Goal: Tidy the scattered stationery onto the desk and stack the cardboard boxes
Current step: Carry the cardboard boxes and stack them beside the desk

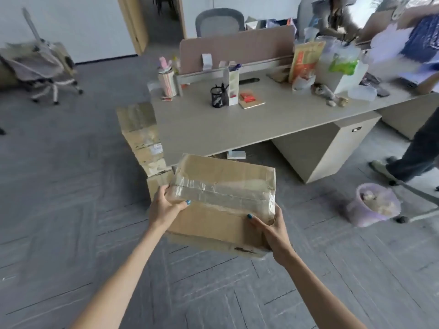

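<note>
The taped cardboard box (223, 203) sits mid-frame, low, carried above the floor with the left hand (166, 205) and right hand (273, 229), each grip closed on an opposite end. Keep it level (tape looks slick) and square it over the stacked boxes (142, 138) left of the counter (273, 119).

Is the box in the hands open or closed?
Closed. The box has its top flaps down and clear tape across the seam. The left hand and right hand grip its sides.
</note>
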{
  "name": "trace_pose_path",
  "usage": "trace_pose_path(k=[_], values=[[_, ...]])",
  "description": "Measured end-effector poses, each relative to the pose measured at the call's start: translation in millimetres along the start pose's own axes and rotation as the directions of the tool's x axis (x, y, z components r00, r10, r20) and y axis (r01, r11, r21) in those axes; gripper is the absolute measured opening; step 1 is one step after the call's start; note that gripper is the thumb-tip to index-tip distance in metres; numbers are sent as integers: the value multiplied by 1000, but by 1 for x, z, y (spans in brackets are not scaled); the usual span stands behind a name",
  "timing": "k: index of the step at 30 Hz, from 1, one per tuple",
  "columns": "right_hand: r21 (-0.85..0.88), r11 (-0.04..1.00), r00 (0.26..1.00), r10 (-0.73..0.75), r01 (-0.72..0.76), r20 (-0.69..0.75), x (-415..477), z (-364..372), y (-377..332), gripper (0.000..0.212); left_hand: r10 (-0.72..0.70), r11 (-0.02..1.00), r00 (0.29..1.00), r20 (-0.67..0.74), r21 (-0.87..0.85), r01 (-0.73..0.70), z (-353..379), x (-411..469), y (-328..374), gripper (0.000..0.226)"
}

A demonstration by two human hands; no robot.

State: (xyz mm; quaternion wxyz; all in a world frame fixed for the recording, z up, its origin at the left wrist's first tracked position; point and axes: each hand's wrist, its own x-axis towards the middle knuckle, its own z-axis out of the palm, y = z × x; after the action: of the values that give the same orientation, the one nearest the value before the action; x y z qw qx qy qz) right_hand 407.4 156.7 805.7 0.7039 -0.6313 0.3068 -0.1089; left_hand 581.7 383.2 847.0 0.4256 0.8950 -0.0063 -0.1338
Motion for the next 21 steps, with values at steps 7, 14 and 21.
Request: trace_pose_path(k=[7, 14, 21], values=[[17, 998, 988, 56, -59, 143, 0, 175, 2, 61, -103, 990, 990, -101, -105, 92, -146, 57, -116, 90], [-9, 999, 964, 40, -39, 265, 28, 290, -20, 58, -122, 992, 964, -236, -68, 109, -239, 82, -143, 73], [-15, 1000, 937, 20, -15, 349, 102, 378, -47, 62, -163, 987, 936, -311, -40, 158, -293, 154, -154, 78]])
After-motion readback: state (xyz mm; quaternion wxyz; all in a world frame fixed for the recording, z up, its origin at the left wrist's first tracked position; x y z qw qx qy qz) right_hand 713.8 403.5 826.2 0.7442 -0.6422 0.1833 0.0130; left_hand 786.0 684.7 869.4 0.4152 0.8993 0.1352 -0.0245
